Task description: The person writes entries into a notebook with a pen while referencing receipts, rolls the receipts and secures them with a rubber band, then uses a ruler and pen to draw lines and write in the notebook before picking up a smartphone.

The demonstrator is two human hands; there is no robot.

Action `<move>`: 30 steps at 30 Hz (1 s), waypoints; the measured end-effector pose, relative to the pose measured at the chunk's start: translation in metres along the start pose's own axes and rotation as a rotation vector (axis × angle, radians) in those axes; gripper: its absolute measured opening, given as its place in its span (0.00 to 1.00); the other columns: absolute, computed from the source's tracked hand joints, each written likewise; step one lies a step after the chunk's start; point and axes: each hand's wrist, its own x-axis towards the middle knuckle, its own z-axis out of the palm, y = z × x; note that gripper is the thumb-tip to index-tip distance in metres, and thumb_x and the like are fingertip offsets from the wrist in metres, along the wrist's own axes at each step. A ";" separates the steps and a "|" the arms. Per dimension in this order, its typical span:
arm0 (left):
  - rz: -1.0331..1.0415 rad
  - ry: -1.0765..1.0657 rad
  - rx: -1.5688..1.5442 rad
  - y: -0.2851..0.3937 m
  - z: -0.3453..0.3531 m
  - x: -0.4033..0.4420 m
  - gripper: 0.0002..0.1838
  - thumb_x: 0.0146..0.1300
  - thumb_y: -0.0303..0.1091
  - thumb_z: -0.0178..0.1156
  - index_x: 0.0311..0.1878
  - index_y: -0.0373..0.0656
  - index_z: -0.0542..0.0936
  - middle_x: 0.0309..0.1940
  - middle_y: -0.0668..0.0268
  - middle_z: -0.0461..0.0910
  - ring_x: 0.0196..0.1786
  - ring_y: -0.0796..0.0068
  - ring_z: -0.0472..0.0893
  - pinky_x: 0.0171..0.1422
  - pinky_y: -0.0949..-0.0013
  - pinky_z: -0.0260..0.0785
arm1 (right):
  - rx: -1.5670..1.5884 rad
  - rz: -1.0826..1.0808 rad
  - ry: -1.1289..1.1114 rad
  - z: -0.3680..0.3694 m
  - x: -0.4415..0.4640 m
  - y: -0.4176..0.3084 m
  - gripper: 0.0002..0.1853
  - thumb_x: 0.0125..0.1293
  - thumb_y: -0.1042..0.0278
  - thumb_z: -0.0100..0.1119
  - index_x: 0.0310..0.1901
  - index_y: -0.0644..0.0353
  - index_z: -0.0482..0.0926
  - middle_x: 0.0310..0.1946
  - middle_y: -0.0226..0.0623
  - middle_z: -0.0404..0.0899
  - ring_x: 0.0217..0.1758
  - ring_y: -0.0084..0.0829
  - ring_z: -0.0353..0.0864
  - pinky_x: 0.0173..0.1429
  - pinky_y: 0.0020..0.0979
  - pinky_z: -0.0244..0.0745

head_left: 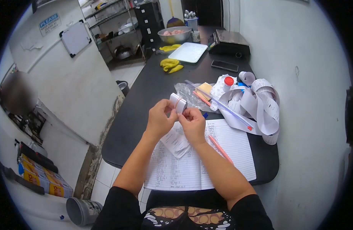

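My left hand [160, 119] and my right hand [193, 124] are both closed on a folded white paper bundle [177, 99] with a thin brownish band around it. They hold it above an open lined notebook [230, 149] filled with handwriting on its left page. Printed receipts [176, 143] lie on that page, below my hands. A pink pen [221, 149] rests on the right page beside my right forearm. Just beyond my right hand are a clear plastic bag [188, 95] and a tan pad of paper [204, 90]. My fingers hide part of the bundle.
Long curled receipt paper [260, 101] is heaped at the right, near a red-capped bottle [228, 81]. Farther back are a phone [224, 66], yellow gloves [170, 65], a white tray [188, 52], a scale [230, 43] and a metal bowl [175, 36]. A person [21, 94] is at the left.
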 end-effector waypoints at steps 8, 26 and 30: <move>0.035 0.129 0.099 0.003 0.002 -0.008 0.04 0.51 0.23 0.61 0.32 0.36 0.77 0.27 0.62 0.80 0.30 0.75 0.80 0.37 0.72 0.74 | -0.067 -0.299 -0.040 -0.001 0.002 -0.006 0.06 0.47 0.83 0.62 0.26 0.66 0.74 0.32 0.40 0.75 0.29 0.31 0.79 0.33 0.27 0.76; -0.263 0.202 -0.375 -0.037 -0.017 -0.007 0.11 0.52 0.21 0.60 0.35 0.42 0.69 0.25 0.69 0.76 0.26 0.84 0.76 0.32 0.76 0.71 | -0.027 -0.101 -0.157 0.000 -0.002 -0.008 0.06 0.50 0.79 0.63 0.27 0.66 0.74 0.28 0.36 0.74 0.28 0.24 0.76 0.32 0.23 0.72; -0.325 0.169 -0.518 -0.042 -0.024 -0.012 0.11 0.53 0.20 0.60 0.36 0.42 0.69 0.27 0.69 0.76 0.28 0.84 0.76 0.32 0.79 0.69 | 0.019 0.036 -0.222 0.001 -0.004 0.001 0.06 0.50 0.78 0.64 0.27 0.66 0.75 0.25 0.32 0.75 0.27 0.21 0.75 0.32 0.21 0.70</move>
